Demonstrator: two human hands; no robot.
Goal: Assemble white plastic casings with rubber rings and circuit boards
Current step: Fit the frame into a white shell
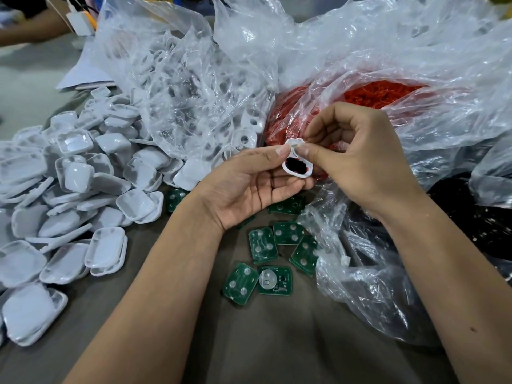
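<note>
My left hand [249,187] holds a small white plastic casing [297,164] between thumb and fingers, its dark inside facing up with a trace of red at the rim. My right hand [357,153] pinches the casing's upper edge with thumb and forefinger. Behind the hands, a clear bag holds a mass of red rubber rings [371,95]. Several green circuit boards [263,245] lie on the table below my hands. A large pile of white casings [74,189] covers the left side.
A clear plastic bag with more white casings [194,87] lies behind the pile. Crumpled clear bags [368,286] spread along the right, one over dark parts [471,212]. Another person's arm [30,26] and a white charger [80,22] show at the far left.
</note>
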